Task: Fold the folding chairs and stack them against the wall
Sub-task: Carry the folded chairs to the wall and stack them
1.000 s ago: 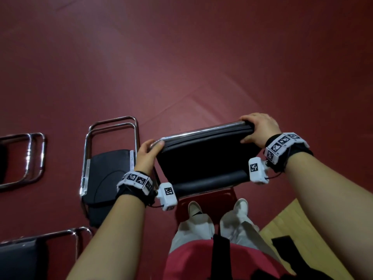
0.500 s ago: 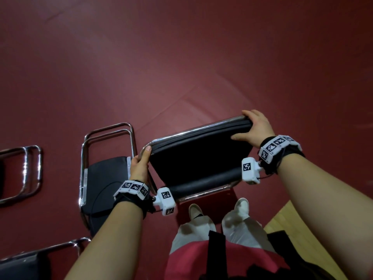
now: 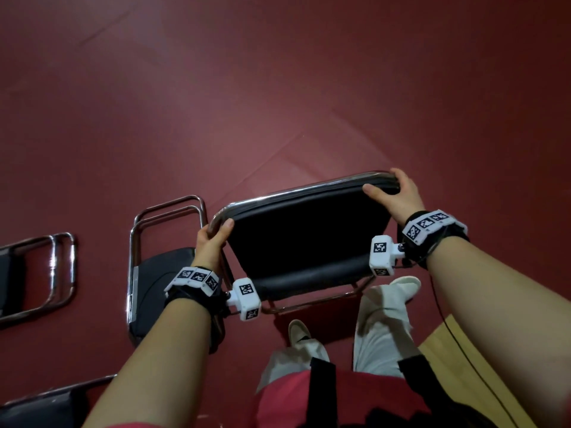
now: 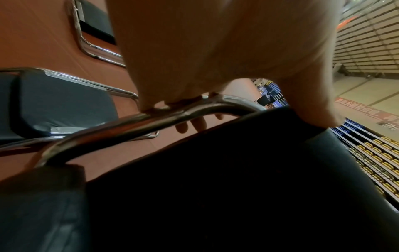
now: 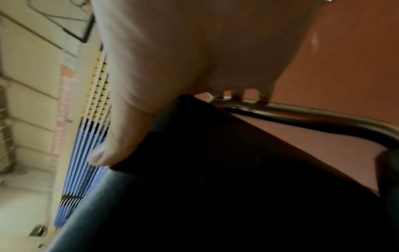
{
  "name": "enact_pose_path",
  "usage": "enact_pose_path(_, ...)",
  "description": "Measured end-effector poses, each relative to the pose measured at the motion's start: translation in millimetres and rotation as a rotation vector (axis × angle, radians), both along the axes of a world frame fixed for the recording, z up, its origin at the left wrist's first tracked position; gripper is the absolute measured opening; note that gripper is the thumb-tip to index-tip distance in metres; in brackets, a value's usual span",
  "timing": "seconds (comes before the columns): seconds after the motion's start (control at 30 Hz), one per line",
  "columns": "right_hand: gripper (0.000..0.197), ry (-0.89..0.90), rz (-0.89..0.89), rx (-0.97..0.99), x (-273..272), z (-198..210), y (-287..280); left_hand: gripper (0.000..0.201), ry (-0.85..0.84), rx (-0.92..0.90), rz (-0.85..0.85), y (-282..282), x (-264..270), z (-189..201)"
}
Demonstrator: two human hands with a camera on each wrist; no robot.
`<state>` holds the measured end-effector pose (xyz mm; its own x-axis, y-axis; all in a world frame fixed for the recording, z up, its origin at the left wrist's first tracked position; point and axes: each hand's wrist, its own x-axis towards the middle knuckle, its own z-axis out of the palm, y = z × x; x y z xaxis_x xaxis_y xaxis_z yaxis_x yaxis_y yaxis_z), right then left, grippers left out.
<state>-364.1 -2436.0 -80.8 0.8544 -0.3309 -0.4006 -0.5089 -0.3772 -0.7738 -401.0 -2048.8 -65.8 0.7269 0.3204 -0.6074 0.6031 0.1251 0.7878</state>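
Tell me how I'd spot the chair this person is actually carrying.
Start at the dark red floor and find the person's two outstretched arms. Between them hangs a black padded folding chair with a chrome tube frame, its top rail gripped by the left hand and right hand. The other black chairs lie untouched on the floor.

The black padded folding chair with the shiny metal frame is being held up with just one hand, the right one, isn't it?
Not quite: both hands hold it. In the head view the right hand grips one top corner of the black padded folding chair with the shiny metal frame, and the left hand grips the other. The left wrist view shows its fingers curled around the metal tube.
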Motion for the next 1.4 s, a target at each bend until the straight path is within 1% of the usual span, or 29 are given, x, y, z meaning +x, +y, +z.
enact_pose_path(0.07,0.091,-0.011,-0.025,0.085,12.1,-1.9,-22.4,0.064,-0.056,0.029,0.041,-27.3,15.4,6.9)
enact_pose_path(0.1,0.089,-0.013,-0.055,0.128,19.7,-3.2,-36.6,0.06,-0.075,0.05,0.067,-42.2,26.1,8.8)
enact_pose_path(0.17,0.083,0.029,-0.093,0.16,32.4,-4.9,-66.5,0.061,-0.09,0.107,0.092,-70.3,48.8,10.6)
enact_pose_path(0.2,0.078,0.045,-0.097,0.157,38.3,-8.6,-82.3,0.058,-0.091,0.137,0.096,-83.7,61.2,10.9)
enact_pose_path(0.3,0.053,0.056,-0.114,0.174,57.6,-13.8,-119.2,0.044,-0.077,0.242,0.084,-119.5,97.0,11.2)
enact_pose_path(0.37,0.045,0.084,-0.159,0.218,70.0,-17.6,-148.3,0.033,-0.086,0.321,0.048,-152.6,122.9,11.0)
enact_pose_path(0.4,0.041,0.097,-0.169,0.239,73.1,-21.5,-160.9,0.032,-0.09,0.354,0.029,-167.1,133.2,12.2)
enact_pose_path(0.47,0.036,0.112,-0.177,0.245,79.7,-24.5,-196.1,0.04,-0.07,0.396,-0.017,-206.1,156.4,14.7)
enact_pose_path(0.53,0.032,0.125,-0.219,0.252,85.5,-25.7,-232.4,0.05,-0.059,0.394,-0.035,-244.9,179.1,19.1)
enact_pose_path(0.6,0.028,0.107,-0.283,0.277,84.4,-26.3,-263.7,0.05,-0.065,0.391,-0.056,-278.7,197.0,22.1)
enact_pose_path(0.73,0.031,0.033,-0.417,0.282,87.7,-7.4,-328.9,0.053,-0.096,0.356,-0.122,-353.2,229.9,32.7)
enact_pose_path(0.83,0.031,-0.074,-0.55,0.249,92.2,21.9,-381.7,0.054,-0.137,0.271,-0.199,-416.6,263.3,47.9)
enact_pose_path(0.97,0.036,-0.194,-0.698,0.166,97.2,63.0,-441.6,0.059,-0.186,0.182,-0.329,-489.3,310.7,66.9)
enact_pose_path(1.03,0.042,-0.222,-0.764,0.094,98.6,79.2,-473.6,0.055,-0.212,0.143,-0.401,-527.5,338.6,72.6)
enact_pose_path(1.1,0.051,-0.24,-0.83,0.022,102.2,92.4,-502.2,0.046,-0.245,0.091,-0.47,-569.0,368.5,80.5)
enact_pose_path(1.17,0.055,-0.27,-0.925,-0.021,114.2,107.7,-530.3,0.039,-0.272,0.007,-0.532,-617.9,403.9,90.8)
enact_pose_path(1.3,0.054,-0.324,-1.094,-0.083,133.7,133.2,-575.5,0.039,-0.319,-0.112,-0.687,-711.9,466.7,113.2)
enact_pose_path(1.4,0.061,-0.37,-1.207,-0.114,141.7,148.4,-601.8,0.044,-0.342,-0.116,-0.827,-770.1,507.6,126.9)
